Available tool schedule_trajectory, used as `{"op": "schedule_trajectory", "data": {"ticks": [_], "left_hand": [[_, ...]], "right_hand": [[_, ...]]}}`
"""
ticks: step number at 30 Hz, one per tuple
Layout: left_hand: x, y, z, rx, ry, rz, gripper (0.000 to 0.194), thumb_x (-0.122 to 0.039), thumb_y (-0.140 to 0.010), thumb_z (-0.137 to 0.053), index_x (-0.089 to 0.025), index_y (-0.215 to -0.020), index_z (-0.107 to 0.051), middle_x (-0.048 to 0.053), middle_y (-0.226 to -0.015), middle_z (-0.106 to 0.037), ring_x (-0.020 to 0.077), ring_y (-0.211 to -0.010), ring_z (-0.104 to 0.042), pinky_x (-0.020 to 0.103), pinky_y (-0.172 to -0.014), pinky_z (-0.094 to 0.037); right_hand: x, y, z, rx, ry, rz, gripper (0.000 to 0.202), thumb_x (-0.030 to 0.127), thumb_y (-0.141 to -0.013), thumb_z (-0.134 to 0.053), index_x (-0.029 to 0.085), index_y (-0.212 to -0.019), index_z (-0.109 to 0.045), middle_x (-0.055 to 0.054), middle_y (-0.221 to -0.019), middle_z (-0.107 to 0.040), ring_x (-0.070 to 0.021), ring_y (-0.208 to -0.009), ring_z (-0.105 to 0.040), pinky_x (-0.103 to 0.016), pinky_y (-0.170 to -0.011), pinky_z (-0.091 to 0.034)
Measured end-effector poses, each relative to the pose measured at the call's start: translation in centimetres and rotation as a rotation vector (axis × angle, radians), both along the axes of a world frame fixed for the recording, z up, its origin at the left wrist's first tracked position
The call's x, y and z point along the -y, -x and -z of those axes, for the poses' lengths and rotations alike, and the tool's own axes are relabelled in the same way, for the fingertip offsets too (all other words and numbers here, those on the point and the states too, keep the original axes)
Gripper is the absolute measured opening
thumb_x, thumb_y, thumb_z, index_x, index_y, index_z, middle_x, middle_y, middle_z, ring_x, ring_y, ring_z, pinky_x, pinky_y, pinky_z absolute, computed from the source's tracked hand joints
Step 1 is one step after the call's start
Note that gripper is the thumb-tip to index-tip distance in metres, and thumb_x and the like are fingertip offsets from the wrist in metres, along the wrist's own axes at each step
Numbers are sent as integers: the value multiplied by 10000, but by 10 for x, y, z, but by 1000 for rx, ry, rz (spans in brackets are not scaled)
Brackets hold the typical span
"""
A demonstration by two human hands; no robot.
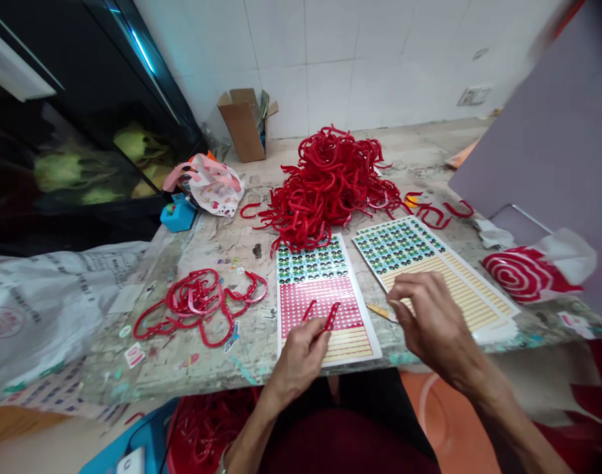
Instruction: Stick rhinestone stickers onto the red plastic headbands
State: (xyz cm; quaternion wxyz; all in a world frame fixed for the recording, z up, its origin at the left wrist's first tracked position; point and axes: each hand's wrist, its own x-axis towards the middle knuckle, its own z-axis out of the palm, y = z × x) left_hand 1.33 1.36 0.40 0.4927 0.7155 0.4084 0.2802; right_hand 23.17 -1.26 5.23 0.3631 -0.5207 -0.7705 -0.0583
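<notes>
My left hand [303, 352] is closed around a red curved strip [332, 317], whose ends point up and away from me. Beneath it lies a sticker sheet [313, 289] with rows of eye-like stickers at the top, pink dots in the middle and yellow strips at the near end. My right hand [429, 322] hovers over the edge of a second stack of sticker sheets [473, 283], thumb and fingers pinched together. Whatever is between those fingertips is too small to make out. A thin yellow-handled tool [380, 311] lies beside the right fingertips.
A big heap of red curved strips [325, 178] rises at the back of the worn table [182, 375]. A smaller pile of strips [197, 303] lies at left. Around stand a cardboard box [244, 125], a cloth bag [215, 187] and a red-and-white package [523, 273].
</notes>
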Motion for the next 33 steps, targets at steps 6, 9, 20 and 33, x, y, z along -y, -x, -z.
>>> {"op": "schedule_trajectory", "data": {"ticks": [6, 9, 20, 33], "left_hand": [[-2, 0, -1, 198, 164, 23, 198, -307, -868, -460, -132, -881, -552, -26, -622, -443, 91, -570, -408, 203, -554, -350], [0, -6, -10, 191, 124, 78, 165, -285, -864, -465, -144, -829, -543, -31, -601, -448, 89, -565, -416, 205, -574, -350], [2, -11, -10, 149, 87, 99, 182, -297, -873, -451, -148, -853, -553, -20, -623, -476, 101, -582, -444, 213, -588, -357], [4, -11, -5, 10, -55, 125, 206, -222, -869, -446, -149, -963, -614, 61, -861, -654, 164, -780, -576, 240, -711, -407]], "right_hand": [[-3, 4, 0, -235, 82, -14, 253, 128, -827, -541, 221, -1061, -558, -70, -916, -602, -216, -888, -549, -377, -764, -456], [-7, 16, 16, -284, 134, -94, 280, 125, -828, -542, 218, -1090, -573, -73, -944, -608, -206, -911, -557, -365, -773, -470], [-8, 23, 28, -259, 101, -113, 185, 105, -823, -522, 212, -953, -596, -61, -836, -602, -198, -826, -545, -347, -713, -454], [-8, 18, 31, -282, 475, -190, 93, 153, -882, -403, 197, -806, -431, -27, -774, -479, -157, -722, -460, -296, -649, -394]]}}
